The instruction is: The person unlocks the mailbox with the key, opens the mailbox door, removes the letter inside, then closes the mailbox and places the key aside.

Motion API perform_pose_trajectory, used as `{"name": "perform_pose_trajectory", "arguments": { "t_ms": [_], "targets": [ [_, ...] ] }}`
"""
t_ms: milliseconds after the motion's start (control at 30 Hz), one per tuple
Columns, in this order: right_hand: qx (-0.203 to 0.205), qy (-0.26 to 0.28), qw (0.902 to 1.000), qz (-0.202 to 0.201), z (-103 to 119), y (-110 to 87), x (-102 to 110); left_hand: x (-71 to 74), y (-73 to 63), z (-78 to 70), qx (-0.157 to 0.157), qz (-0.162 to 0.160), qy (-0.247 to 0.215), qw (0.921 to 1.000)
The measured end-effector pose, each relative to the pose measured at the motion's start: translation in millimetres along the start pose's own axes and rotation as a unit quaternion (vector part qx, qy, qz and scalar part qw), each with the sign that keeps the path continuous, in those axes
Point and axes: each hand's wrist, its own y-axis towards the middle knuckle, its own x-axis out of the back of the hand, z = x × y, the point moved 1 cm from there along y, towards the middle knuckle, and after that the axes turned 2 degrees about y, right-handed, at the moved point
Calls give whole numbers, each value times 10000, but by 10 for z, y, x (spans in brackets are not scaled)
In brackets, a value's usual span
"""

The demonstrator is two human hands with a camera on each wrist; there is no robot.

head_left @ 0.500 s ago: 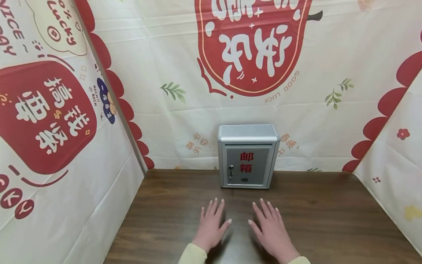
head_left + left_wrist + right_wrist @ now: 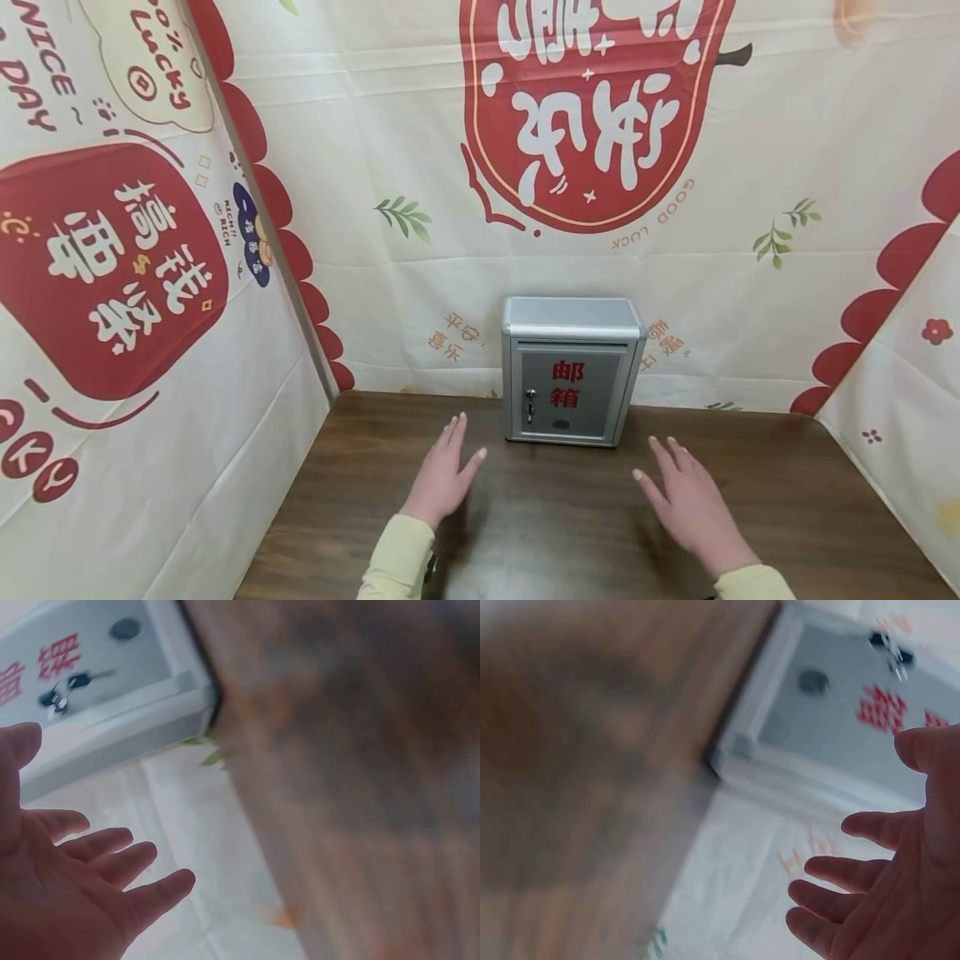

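Note:
A silver-grey metal mailbox with red characters stands upright at the back of the table. Keys hang from the lock on the left side of its door, which is closed. My left hand is held in front and to the left of the box, fingers extended, touching nothing. To the right and in front of it is my right hand, fingers extended and thumb spread, also holding nothing. Each wrist view shows a palm, the left hand and the right hand, apart from the box.
The brown wooden table reaches back to a printed cloth wall just behind the mailbox. More printed cloth rises along the left edge, and another cloth panel closes off the right.
Both hands have moved apart and forward, the left to the left and the right to the right, now either side of the mailbox's front. The head view has shifted slightly.

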Motion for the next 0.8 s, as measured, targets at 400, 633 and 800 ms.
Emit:
{"name": "perform_pose_trajectory", "arguments": {
  "t_ms": [400, 633, 800],
  "targets": [
    [41, 287, 9996, -40, -63, 627, 602, 556, 645, -403, -489, -199, -211, 9984],
    [182, 480, 9985, -209, 84, 1007, 674, 742, 990, -623, -729, -367, -508, 9954],
    [206, 770, 9962, -348, 209, 1255, 733, 815, 1190, -807, -717, -491, -859, 9925]
  ]
}}
